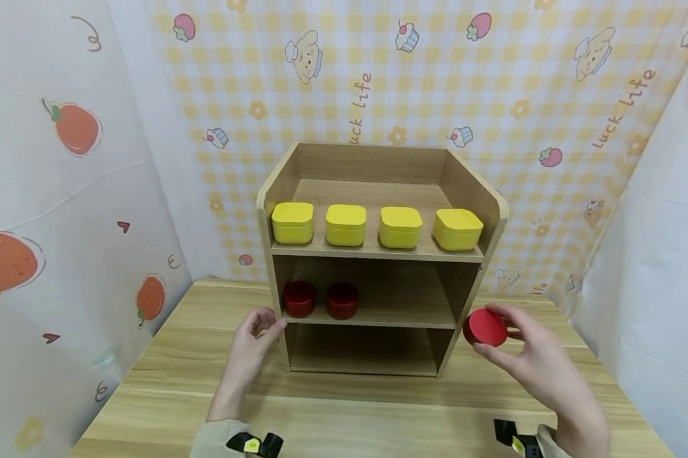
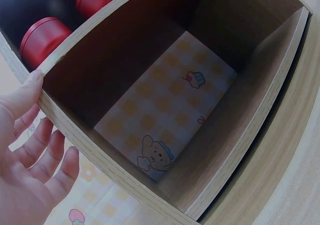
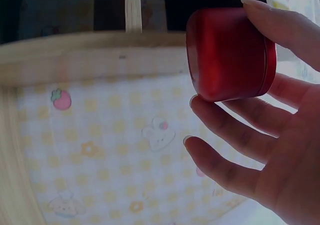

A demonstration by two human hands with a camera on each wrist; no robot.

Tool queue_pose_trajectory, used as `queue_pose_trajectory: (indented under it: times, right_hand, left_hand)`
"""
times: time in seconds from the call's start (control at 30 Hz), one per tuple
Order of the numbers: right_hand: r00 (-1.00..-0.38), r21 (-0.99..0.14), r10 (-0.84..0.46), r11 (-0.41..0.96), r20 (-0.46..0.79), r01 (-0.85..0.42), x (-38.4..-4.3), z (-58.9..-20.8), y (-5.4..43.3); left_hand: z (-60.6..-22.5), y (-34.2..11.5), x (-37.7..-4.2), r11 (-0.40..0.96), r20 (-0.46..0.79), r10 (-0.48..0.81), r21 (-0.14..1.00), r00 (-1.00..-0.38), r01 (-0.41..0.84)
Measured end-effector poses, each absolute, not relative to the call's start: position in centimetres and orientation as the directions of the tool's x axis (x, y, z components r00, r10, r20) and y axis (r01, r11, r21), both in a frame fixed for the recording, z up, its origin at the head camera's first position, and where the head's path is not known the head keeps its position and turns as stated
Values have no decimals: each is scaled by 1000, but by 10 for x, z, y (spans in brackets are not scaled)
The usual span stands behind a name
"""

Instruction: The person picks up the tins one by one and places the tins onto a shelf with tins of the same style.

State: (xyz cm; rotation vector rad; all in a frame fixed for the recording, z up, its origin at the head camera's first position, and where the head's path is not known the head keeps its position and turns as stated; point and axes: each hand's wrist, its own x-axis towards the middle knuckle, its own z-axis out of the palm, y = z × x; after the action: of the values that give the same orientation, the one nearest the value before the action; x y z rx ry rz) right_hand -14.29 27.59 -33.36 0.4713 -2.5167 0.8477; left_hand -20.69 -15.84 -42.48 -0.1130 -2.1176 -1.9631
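My right hand (image 1: 541,359) holds a round red tin (image 1: 485,327) between thumb and fingertips, just outside the right side of a wooden shelf unit (image 1: 372,250). In the right wrist view the red tin (image 3: 227,55) shows glossy sides and a lid seam near the palm. On the other side, my left hand (image 1: 252,340) grips the unit's left side panel. Its thumb (image 2: 30,87) lies on the front edge by the middle board, with the fingers along the outer face. Two more red tins, one at the left (image 1: 299,299) and one beside it (image 1: 342,300), stand on the middle board.
Several yellow square tins (image 1: 345,226) line the front of the top board. The unit stands on a wood-grain table (image 1: 344,420). Behind it hangs a yellow checked cloth (image 1: 401,83), with white cloths at the left (image 1: 120,222) and right (image 1: 653,254).
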Motion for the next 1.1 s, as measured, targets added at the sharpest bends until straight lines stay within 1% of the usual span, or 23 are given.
queue_pose_trajectory:
  times: [0.27,0.37,0.67,0.93,1.1]
  right_hand:
    - [-800,-395,-254,764,544,-511,-146,-332,255]
    - [-785,-378,-280,755,552,-535,-147,-332,247]
    - [-746,-377,-329,703,580,-603,-156,-339,221]
    - [-739,-409,-319,670,594,-619,-169,-349,196]
    - [-740,-423,-331,654,586,-627,-181,-358,180]
  left_hand:
    - [-425,-160,-207,100,237,-113,969,-965,226]
    - [-425,-159,-207,97,236,-117,970,-965,225]
    - [-426,-160,-207,90,238,-112,969,-965,229]
    - [-425,-161,-208,102,234,-117,969,-965,223]
    - [-428,-162,-209,100,248,-93,966,-964,239]
